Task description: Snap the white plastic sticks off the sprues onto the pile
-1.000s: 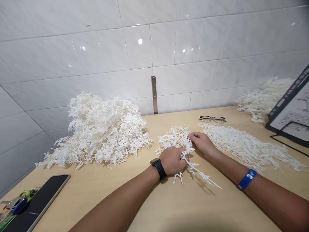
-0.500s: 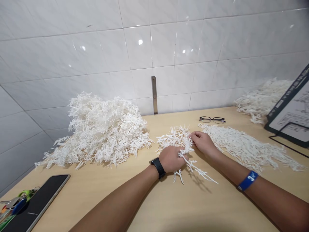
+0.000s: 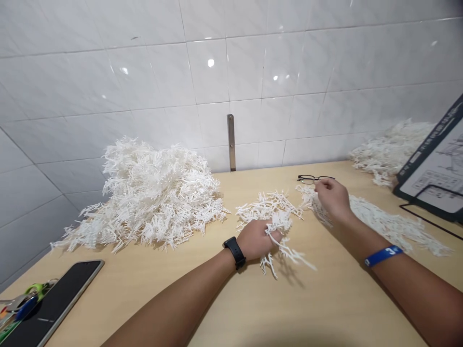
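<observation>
My left hand (image 3: 257, 238), with a black watch on its wrist, is closed around a bunch of white branching plastic sprigs (image 3: 281, 222). Some sprigs stick out below the fingers toward the right. Just behind that hand lies a small loose heap of the same sprigs (image 3: 253, 208). My right hand (image 3: 333, 198), above a blue wristband, hovers over the near-left end of a flat spread of white sprigs (image 3: 383, 219). Its thumb and fingers are pinched together; what they hold, if anything, I cannot make out. Black-framed glasses (image 3: 307, 179) lie right behind these fingers, partly covered.
A tall pile of white sprigs (image 3: 155, 193) stands at the left, against the tiled wall. Another heap (image 3: 383, 149) sits at the back right, beside a dark-framed board (image 3: 434, 178) on a wire stand. A phone (image 3: 61, 299) with keys (image 3: 25, 303) lies front left.
My right hand has moved right and away from the small middle heap to over the flat spread. My left hand stays in place, still gripping its bunch, which has turned slightly.
</observation>
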Demonstrator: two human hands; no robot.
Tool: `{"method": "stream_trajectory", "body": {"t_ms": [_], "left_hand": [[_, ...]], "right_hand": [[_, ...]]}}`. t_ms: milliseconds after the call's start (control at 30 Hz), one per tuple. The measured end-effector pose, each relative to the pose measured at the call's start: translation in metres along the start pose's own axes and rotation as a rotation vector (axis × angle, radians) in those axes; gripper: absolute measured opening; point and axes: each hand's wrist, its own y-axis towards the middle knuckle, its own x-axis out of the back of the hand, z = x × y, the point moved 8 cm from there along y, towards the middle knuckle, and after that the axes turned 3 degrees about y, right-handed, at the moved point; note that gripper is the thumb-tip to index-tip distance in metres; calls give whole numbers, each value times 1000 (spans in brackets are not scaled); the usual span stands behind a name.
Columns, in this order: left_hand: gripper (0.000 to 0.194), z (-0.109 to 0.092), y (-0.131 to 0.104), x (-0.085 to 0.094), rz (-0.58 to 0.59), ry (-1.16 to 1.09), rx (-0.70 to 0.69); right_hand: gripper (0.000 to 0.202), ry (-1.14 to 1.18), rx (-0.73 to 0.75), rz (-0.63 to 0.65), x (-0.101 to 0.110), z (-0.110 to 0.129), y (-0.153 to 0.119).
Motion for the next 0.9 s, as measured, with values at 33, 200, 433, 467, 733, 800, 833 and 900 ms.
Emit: {"method": "stream_trajectory", "body": {"t_ms": [33,200,433,467,733,800,833,900], "left_hand": [[20,4,1,1,-11,-50,14],[25,15,7,6,-104,-169,29],[24,19,9,15,-206,-187,82],[24,20,9,16,-222,-182,86],[23,23,10,22,-284,-143,102],[23,23,10,21,-272,-150,93],[24,23,10,21,-268,-161,86],[24,23,10,20,-269,-186,71]], "right_hand": [[19,-99,35,-4,0,6,-3],[36,-454,220,82,-17,29,-21],[24,-279,309,114,-19,58,-38],[23,-325,273,174,-24,57,-42],[33,-404,351,666,-75,41,-71],[45,-379,373,715,-83,36,-75],[49,-375,372,737,-86,34,-77],[54,-370,359,768,-90,30,-80]]}}
